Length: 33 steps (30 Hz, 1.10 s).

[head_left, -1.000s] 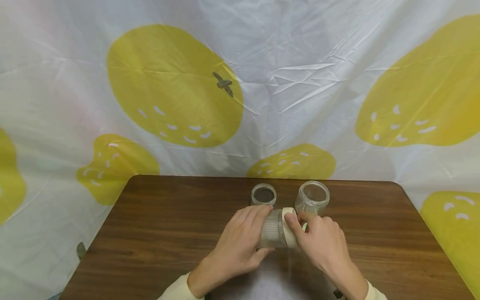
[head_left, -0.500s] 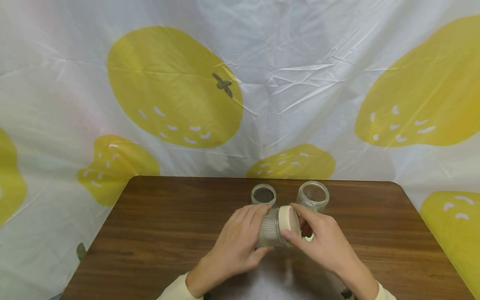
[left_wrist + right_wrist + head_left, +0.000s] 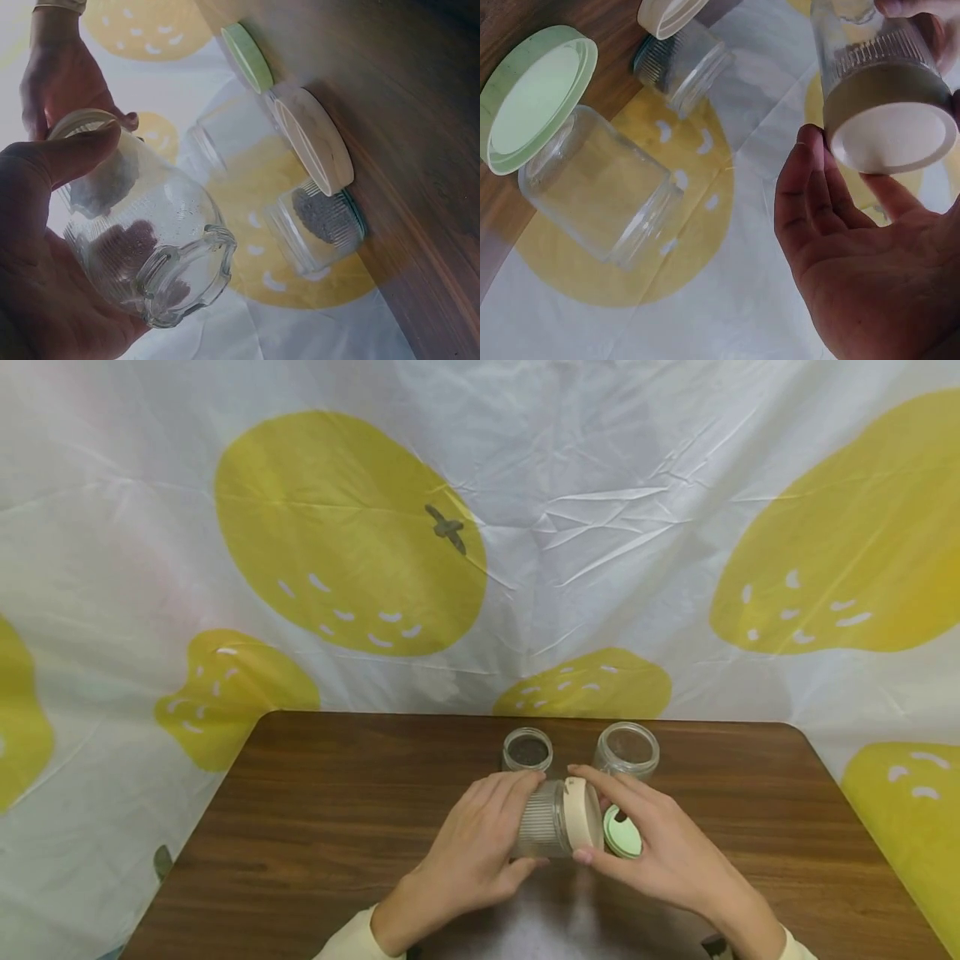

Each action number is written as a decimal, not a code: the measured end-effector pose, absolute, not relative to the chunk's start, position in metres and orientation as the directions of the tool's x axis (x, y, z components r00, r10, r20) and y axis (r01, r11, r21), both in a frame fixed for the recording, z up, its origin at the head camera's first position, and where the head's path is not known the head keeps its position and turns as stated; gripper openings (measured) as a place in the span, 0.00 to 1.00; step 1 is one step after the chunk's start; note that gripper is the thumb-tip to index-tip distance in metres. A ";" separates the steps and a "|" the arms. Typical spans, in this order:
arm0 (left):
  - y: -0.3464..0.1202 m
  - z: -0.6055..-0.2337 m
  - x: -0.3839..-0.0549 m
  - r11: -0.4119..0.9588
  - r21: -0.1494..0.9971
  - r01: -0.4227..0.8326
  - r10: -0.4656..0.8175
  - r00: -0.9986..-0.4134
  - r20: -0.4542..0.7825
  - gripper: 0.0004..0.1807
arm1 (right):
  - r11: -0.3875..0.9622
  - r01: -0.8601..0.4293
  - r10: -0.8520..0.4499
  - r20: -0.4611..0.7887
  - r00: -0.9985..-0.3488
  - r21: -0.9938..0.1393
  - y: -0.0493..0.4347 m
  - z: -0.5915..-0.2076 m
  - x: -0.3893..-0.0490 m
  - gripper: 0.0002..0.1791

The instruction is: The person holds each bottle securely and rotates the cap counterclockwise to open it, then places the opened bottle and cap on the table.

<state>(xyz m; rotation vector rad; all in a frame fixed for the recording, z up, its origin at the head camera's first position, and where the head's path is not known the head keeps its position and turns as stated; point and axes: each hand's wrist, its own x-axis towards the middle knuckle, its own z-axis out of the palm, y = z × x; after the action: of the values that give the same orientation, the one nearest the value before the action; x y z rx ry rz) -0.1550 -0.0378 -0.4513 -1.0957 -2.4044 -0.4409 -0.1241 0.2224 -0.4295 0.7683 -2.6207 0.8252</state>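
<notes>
A clear ribbed glass jar (image 3: 542,825) lies tilted on its side above the table, its base toward the left. My left hand (image 3: 474,839) grips it around the body, thumb below and fingers over the top. On its right end sits a beige lid (image 3: 582,817). My right hand (image 3: 667,843) holds that lid by the rim, index fingertip at the top and thumb at the bottom; its palm stands off the lid's face in the right wrist view. The jar's knobbly glass base (image 3: 187,277) faces the left wrist view.
On the brown table (image 3: 337,810) stand a small open jar with dark contents (image 3: 527,749) and a larger open clear jar (image 3: 628,745). A light green lid (image 3: 621,833) lies by my right hand. Another beige lid (image 3: 315,142) shows beside the small jar. A fruit-print cloth (image 3: 555,577) hangs behind.
My right hand has turned around the lid, its fingers spreading to the rim and its wrist shifting right. A dark mark now shows on the lid's rim, and the green lid is uncovered.
</notes>
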 end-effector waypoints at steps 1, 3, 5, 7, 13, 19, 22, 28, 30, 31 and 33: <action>-0.038 -0.451 -0.155 0.631 0.097 0.770 0.624 -0.578 0.526 0.56 | 0.695 -0.569 -0.406 0.412 -0.815 -0.440 0.223 -0.429 -0.123 0.48; -0.037 -0.452 -0.155 0.628 0.093 0.772 0.628 -0.574 0.525 0.56 | 0.700 -0.570 -0.413 0.407 -0.815 -0.431 0.224 -0.429 -0.122 0.49; -0.037 -0.452 -0.155 0.627 0.090 0.774 0.630 -0.572 0.525 0.56 | 0.702 -0.573 -0.423 0.400 -0.813 -0.423 0.225 -0.429 -0.121 0.51; -0.037 -0.453 -0.155 0.627 0.088 0.774 0.633 -0.573 0.520 0.56 | 0.704 -0.576 -0.432 0.394 -0.811 -0.415 0.226 -0.428 -0.121 0.52; -0.037 -0.454 -0.156 0.623 0.098 0.776 0.641 -0.578 0.504 0.56 | 0.697 -0.601 -0.460 0.398 -0.794 -0.392 0.228 -0.426 -0.120 0.54; -0.041 -0.455 -0.157 0.624 0.116 0.773 0.639 -0.590 0.494 0.56 | 0.678 -0.636 -0.487 0.423 -0.764 -0.368 0.225 -0.426 -0.122 0.54; -0.045 -0.456 -0.156 0.628 0.125 0.768 0.631 -0.597 0.495 0.56 | 0.661 -0.649 -0.504 0.419 -0.755 -0.375 0.223 -0.426 -0.123 0.53; -0.046 -0.458 -0.154 0.626 0.159 0.764 0.622 -0.612 0.489 0.56 | 0.650 -0.647 -0.502 0.412 -0.760 -0.399 0.222 -0.426 -0.124 0.53; -0.044 -0.457 -0.155 0.621 0.167 0.766 0.623 -0.611 0.488 0.57 | 0.656 -0.638 -0.489 0.417 -0.766 -0.403 0.224 -0.425 -0.123 0.53; -0.044 -0.457 -0.156 0.617 0.169 0.768 0.624 -0.609 0.490 0.56 | 0.661 -0.634 -0.481 0.421 -0.769 -0.402 0.225 -0.425 -0.122 0.53; -0.042 -0.456 -0.157 0.611 0.171 0.773 0.623 -0.603 0.498 0.56 | 0.666 -0.626 -0.469 0.426 -0.774 -0.405 0.226 -0.425 -0.121 0.53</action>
<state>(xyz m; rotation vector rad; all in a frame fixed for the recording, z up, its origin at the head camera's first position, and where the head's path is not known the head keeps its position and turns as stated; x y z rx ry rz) -0.1568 -0.0423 -0.4561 -1.1159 -2.4480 -0.5264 -0.1208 0.2264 -0.4248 0.8753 -2.5982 0.7870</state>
